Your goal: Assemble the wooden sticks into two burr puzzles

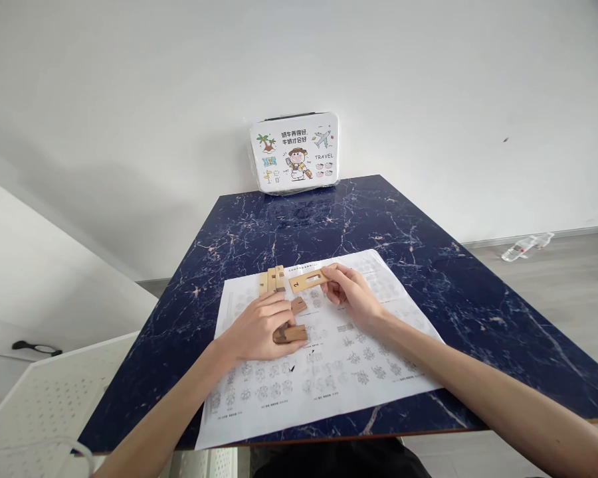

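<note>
My right hand point(351, 292) pinches one end of a flat wooden puzzle piece point(301, 283) marked "2", which has a slot cut through it. A printed paper sheet point(329, 392) lies beneath both hands. Curled on the sheet, my left hand point(264, 325) has its thumb and fingers around a darker brown wooden block point(292, 334). Another small wooden piece point(299, 305) pokes out by its fingertips, partly hidden. Just beyond the left hand, several notched light wooden pieces point(272, 279) sit side by side at the sheet's far edge, their near ends covered by the fingers.
The sheet lies on a dark blue marble-patterned table point(299, 226). A white cartoon-printed case point(295, 154) in clear wrap leans against the wall at the table's far end. On the left stands a white perforated surface point(54, 398). Clear plastic point(527, 247) lies on the floor, right.
</note>
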Motion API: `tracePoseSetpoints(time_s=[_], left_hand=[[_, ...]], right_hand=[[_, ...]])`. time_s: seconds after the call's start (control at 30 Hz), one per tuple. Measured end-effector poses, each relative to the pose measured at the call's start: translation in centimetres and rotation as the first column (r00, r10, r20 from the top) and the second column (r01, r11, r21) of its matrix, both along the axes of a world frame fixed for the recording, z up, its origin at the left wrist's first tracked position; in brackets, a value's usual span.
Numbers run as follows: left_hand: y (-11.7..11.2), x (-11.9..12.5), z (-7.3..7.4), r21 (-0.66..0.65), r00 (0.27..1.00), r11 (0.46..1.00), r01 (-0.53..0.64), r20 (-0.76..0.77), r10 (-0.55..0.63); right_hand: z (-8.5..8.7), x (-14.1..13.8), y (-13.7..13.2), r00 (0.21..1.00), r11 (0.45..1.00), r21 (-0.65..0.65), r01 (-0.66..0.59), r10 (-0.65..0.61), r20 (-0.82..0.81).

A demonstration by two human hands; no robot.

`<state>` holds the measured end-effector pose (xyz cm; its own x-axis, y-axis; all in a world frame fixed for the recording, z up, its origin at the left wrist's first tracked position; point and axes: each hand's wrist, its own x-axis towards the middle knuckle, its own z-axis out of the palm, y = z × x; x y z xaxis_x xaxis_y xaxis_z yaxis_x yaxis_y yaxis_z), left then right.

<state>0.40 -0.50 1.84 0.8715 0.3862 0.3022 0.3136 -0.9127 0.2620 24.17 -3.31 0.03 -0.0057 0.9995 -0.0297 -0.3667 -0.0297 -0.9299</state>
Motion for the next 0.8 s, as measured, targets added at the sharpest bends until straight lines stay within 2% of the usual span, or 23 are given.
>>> tracePoseSetpoints(time_s=[0.1,0.17,0.2,0.27,0.37,0.47,0.53,0.6,0.8], left_hand=[[-0.3,0.0,-0.2,-0.103,0.998,0.994,-0.033,0.057,0.038],[-0.5,-0.1,-0.2,-0.267,0.987,0.961,-0.064,0.127,0.102],[-0.6,-0.2,-0.1,-0.372,0.976,0.925,-0.073,0.164,0.143],[-0.8,-0.2,0.1,-0.564,0.944,0.823,-0.071,0.229,0.238],[-0.8,-0.2,0.6,-0.766,0.891,0.642,-0.039,0.264,0.369],[-0.6,-0.1,1.3,-0.901,0.875,0.432,0.030,0.232,0.424],[-0.5,0.0,1.6,-0.932,0.877,0.355,0.075,0.231,0.422],[-0.5,0.1,1.7,-0.936,0.890,0.342,0.084,0.225,0.396],[-0.4,0.2,1.3,-0.933,0.926,0.358,0.032,0.162,0.340]], right_hand=[[0.0,0.1,0.0,1.000,1.000,-0.002,-0.001,0.001,-0.014],[-0.1,0.2,0.1,1.000,1.000,0.000,0.003,-0.003,-0.022],[0.0,0.2,0.1,1.000,1.000,0.003,0.005,-0.005,-0.021],[0.0,0.2,0.1,1.000,1.000,0.009,0.005,-0.005,-0.006],[-0.1,0.2,0.1,1.000,1.000,0.016,-0.001,0.001,0.020],[-0.3,0.0,0.1,1.000,0.999,0.038,-0.011,0.010,0.024],[-0.4,-0.1,0.1,0.999,0.998,0.060,-0.022,0.019,0.043],[-0.4,-0.2,0.1,0.997,0.995,0.090,-0.030,0.023,0.077],[-0.5,-0.5,-0.3,0.976,0.965,0.258,-0.037,-0.021,0.215]])
